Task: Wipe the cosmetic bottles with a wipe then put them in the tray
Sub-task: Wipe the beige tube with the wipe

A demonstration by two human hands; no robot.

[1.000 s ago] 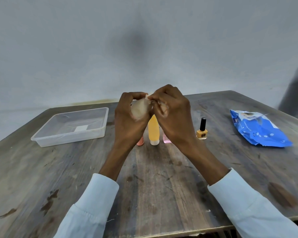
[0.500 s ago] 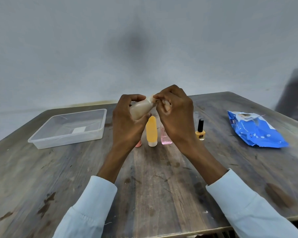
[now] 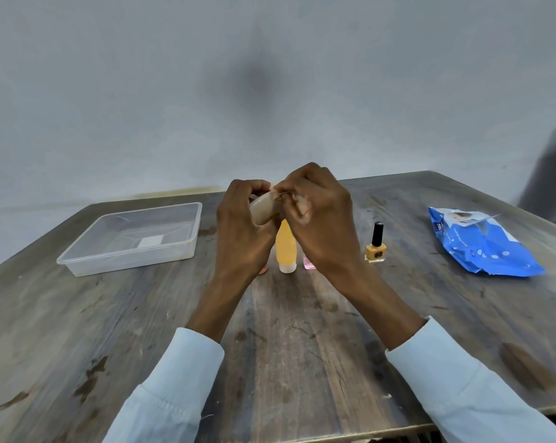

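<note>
We are holding the little tan bottle (image 3: 264, 208) up over the middle of the table (image 3: 302, 346), left hand (image 3: 243, 231) curling round it, right hand (image 3: 321, 219) pinching the wipe (image 3: 302, 208) on its top, so we should be rubbing gently all round.

Tabletop (image 3: 302, 362): weathered grey-brown wood grain with darker brown stains, notably near the front left and front right edges. Tray (image 3: 78, 265), towards the back left corner: clear, colourless plastic with a white square label on its floor; wipes packet (image 3: 491, 251), by the right edge: bright blue with white dots and a white panel. Bottles mid-tabletop: orange-yellow tube (image 3: 285, 247) with white cap, pale pink bottle (image 3: 308, 263), mustard-yellow nail polish (image 3: 376, 251) with black cap and black emblem; a beige bottle (image 3: 264, 209) is held up; sleeves (image 3: 462, 388) pale blue.
</note>
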